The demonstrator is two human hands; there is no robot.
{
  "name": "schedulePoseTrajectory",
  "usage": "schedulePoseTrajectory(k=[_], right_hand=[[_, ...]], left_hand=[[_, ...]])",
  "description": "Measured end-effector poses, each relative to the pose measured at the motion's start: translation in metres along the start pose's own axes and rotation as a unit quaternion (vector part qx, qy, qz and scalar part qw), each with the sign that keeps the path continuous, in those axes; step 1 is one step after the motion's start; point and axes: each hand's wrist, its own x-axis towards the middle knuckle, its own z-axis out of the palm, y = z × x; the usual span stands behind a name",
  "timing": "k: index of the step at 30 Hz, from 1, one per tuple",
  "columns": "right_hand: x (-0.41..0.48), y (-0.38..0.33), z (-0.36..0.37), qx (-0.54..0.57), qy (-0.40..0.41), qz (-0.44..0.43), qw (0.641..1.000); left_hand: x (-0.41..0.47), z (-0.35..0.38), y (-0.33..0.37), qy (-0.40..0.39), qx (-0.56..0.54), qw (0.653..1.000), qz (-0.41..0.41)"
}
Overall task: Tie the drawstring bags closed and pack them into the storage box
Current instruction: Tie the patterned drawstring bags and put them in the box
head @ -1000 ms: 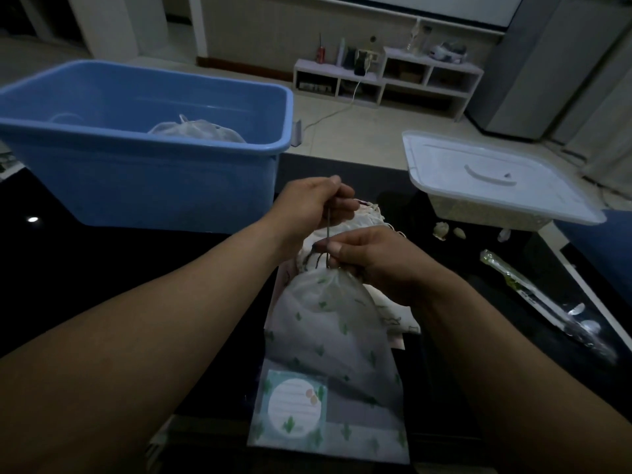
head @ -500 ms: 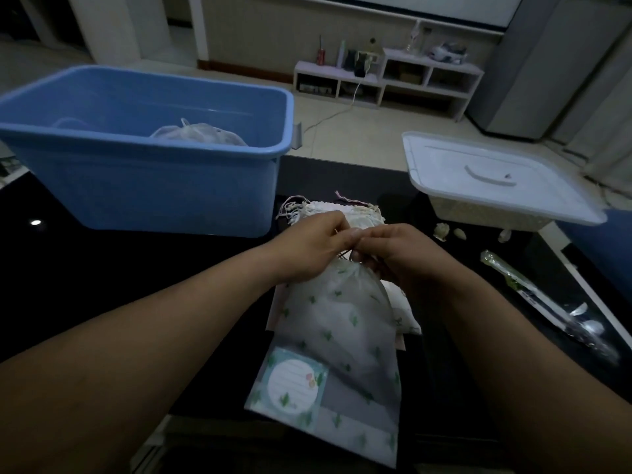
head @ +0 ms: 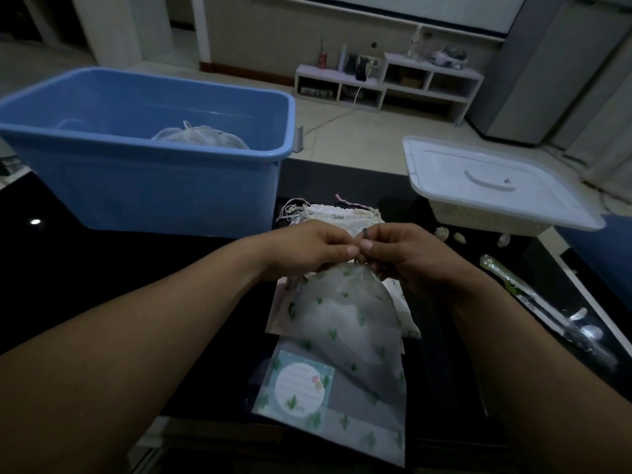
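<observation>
A white drawstring bag with green cactus prints (head: 345,323) lies on the dark table in front of me, its gathered neck pointing away. My left hand (head: 307,249) and my right hand (head: 400,253) meet at that neck, and each pinches the drawstring (head: 364,234) between thumb and fingers. Beyond the hands lies a pile of pale drawstring bags (head: 335,215) with loose cords. The blue storage box (head: 143,159) stands at the far left with a tied white bag (head: 201,136) inside.
A white lidded basket (head: 492,186) sits at the far right, with small shells (head: 444,232) beside it. A clear packet with cutlery (head: 547,302) lies along the right table edge. A white shelf unit (head: 386,83) stands on the floor beyond.
My left hand has come down from its raised pull on the cord and joined the right hand at the bag's neck. The bag's neck is drawn tighter.
</observation>
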Motion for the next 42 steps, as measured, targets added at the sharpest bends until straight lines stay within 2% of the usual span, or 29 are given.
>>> schedulePoseTrajectory(k=[2,6,10,15,27,30,33,37,42], right_hand=[[-0.001,-0.001,0.000,0.001,-0.002,-0.013,1.000],[0.000,-0.003,0.001,-0.005,0.030,-0.017,0.999],[0.003,-0.001,0.005,-0.066,0.075,-0.028,0.995],[0.001,-0.003,0.011,-0.123,0.094,-0.033,0.987],[0.000,-0.002,0.004,-0.091,0.082,-0.035,0.992],[-0.001,-0.003,0.004,-0.116,0.079,-0.051,0.989],[-0.002,-0.003,0.008,-0.188,0.097,-0.083,0.974],[-0.001,0.001,0.013,-0.314,0.168,-0.140,0.924],[-0.005,0.004,0.023,-0.329,0.200,-0.195,0.902]], left_hand=[[0.002,-0.002,-0.001,0.005,0.018,1.000,0.005],[0.001,-0.005,0.007,0.066,0.081,0.994,0.026],[-0.001,-0.003,0.017,0.091,0.120,0.988,0.012],[-0.003,0.003,0.016,0.059,0.053,0.997,-0.020],[0.005,0.009,-0.001,0.116,0.040,0.992,0.032],[0.006,0.012,-0.003,0.123,0.054,0.991,0.027],[0.008,0.016,-0.002,0.142,0.090,0.986,0.015],[0.012,0.021,-0.003,0.170,0.086,0.982,0.018],[0.013,0.032,-0.006,0.218,0.098,0.970,0.048]])
